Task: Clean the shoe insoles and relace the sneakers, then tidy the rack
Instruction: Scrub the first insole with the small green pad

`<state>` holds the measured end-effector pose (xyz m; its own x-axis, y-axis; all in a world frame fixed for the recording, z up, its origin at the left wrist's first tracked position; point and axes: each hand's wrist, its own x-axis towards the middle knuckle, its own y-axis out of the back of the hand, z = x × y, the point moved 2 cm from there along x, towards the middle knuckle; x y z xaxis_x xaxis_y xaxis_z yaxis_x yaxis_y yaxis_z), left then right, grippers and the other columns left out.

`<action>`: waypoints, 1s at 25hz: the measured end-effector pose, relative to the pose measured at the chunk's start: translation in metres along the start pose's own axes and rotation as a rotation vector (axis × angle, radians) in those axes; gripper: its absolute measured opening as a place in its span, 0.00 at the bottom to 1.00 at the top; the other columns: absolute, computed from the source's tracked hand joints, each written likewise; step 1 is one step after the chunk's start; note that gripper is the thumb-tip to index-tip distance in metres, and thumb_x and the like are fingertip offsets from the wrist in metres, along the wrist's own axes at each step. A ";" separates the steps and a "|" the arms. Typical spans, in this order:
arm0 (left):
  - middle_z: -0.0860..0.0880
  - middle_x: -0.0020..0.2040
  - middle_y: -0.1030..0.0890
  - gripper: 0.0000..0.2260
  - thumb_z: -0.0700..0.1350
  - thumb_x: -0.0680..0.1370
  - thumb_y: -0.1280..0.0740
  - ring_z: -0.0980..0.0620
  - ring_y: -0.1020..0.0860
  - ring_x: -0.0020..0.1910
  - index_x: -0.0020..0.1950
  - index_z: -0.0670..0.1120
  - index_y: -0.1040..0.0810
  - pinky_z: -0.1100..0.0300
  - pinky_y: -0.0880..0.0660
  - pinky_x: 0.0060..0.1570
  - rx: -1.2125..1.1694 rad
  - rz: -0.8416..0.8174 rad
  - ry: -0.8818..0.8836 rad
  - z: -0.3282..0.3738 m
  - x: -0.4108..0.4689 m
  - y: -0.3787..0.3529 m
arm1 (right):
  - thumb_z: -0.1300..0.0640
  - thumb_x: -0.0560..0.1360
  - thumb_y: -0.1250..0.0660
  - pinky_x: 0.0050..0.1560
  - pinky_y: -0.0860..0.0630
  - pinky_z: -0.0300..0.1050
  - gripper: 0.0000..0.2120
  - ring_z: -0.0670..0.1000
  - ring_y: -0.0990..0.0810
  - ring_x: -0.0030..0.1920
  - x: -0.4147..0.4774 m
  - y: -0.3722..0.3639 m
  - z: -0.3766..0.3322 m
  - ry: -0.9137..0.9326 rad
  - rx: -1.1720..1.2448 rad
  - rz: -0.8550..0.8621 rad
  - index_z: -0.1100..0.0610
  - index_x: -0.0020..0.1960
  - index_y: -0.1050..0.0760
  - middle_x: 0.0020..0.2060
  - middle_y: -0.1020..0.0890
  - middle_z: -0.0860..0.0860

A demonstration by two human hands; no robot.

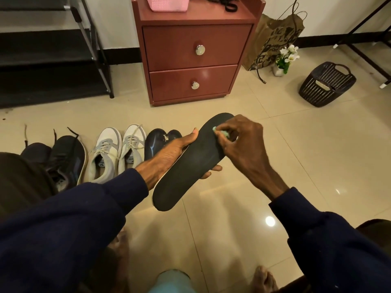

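Right hand (pixel 245 140) hides most of the small green thing (pixel 223 133) it pinches, can't tell what. Insole (pixel 190 166) covers the left hand (pixel 169 153) palm; that hand half-blocks the dark shoes (pixel 154 142). Near edge clips a blurred blue object (pixel 171 282).

Home interior, likely entry or bedroom corner. Glossy beige tiled floor (pixel 275 157), white wall with dark skirting. Red-brown two-drawer nightstand (pixel 194 60), black shoe rack (pixel 53 49) at left, row of shoes (pixel 110 153) on floor, paper shopping bag (pixel 273 41), small flower pot (pixel 284 60), dark plastic basket (pixel 325 83).
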<state>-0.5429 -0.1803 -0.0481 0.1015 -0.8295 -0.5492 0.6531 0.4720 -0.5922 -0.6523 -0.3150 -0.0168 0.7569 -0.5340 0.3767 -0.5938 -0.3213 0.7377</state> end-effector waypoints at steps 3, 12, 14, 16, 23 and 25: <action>0.39 0.58 0.16 0.22 0.59 0.83 0.39 0.40 0.14 0.49 0.60 0.44 0.15 0.45 0.19 0.49 -0.024 0.047 -0.053 0.000 0.002 0.006 | 0.61 0.72 0.23 0.40 0.24 0.32 0.06 0.44 0.21 0.40 -0.006 -0.005 -0.013 0.098 0.009 -0.173 0.57 0.48 0.14 0.42 0.17 0.50; 0.40 0.61 0.16 0.20 0.58 0.82 0.35 0.43 0.15 0.48 0.61 0.43 0.15 0.45 0.20 0.54 -0.042 0.108 -0.084 -0.001 0.003 0.015 | 0.61 0.72 0.24 0.41 0.24 0.35 0.04 0.45 0.22 0.40 -0.026 -0.023 -0.019 0.093 0.029 -0.217 0.57 0.47 0.15 0.42 0.18 0.50; 0.40 0.59 0.15 0.21 0.58 0.83 0.36 0.42 0.15 0.48 0.62 0.43 0.16 0.44 0.20 0.54 -0.035 0.112 -0.102 0.001 0.003 0.013 | 0.61 0.71 0.24 0.41 0.24 0.36 0.05 0.45 0.23 0.40 -0.014 -0.015 -0.013 0.123 -0.003 -0.207 0.57 0.47 0.15 0.42 0.18 0.50; 0.37 0.62 0.17 0.25 0.60 0.84 0.40 0.36 0.16 0.55 0.68 0.41 0.21 0.46 0.18 0.48 -0.028 0.034 -0.065 0.005 0.001 0.009 | 0.61 0.71 0.24 0.42 0.24 0.36 0.05 0.46 0.22 0.40 0.007 0.002 0.006 0.036 -0.065 -0.011 0.58 0.47 0.15 0.42 0.17 0.52; 0.40 0.61 0.17 0.24 0.59 0.81 0.34 0.41 0.16 0.50 0.67 0.43 0.20 0.44 0.20 0.53 -0.075 0.126 -0.085 0.001 0.004 0.014 | 0.61 0.71 0.24 0.40 0.24 0.37 0.05 0.46 0.23 0.39 -0.022 -0.017 -0.017 0.142 -0.016 -0.256 0.57 0.47 0.15 0.41 0.19 0.50; 0.38 0.63 0.18 0.27 0.61 0.82 0.38 0.37 0.17 0.53 0.70 0.41 0.23 0.46 0.19 0.49 -0.050 0.061 -0.054 0.005 0.003 0.011 | 0.62 0.70 0.24 0.39 0.25 0.37 0.05 0.47 0.22 0.38 0.001 -0.004 0.003 0.069 -0.064 -0.098 0.56 0.46 0.14 0.41 0.18 0.51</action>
<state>-0.5320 -0.1793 -0.0535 0.1808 -0.8131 -0.5534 0.6066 0.5351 -0.5880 -0.6498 -0.3163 -0.0207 0.8289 -0.4467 0.3368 -0.4990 -0.3179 0.8062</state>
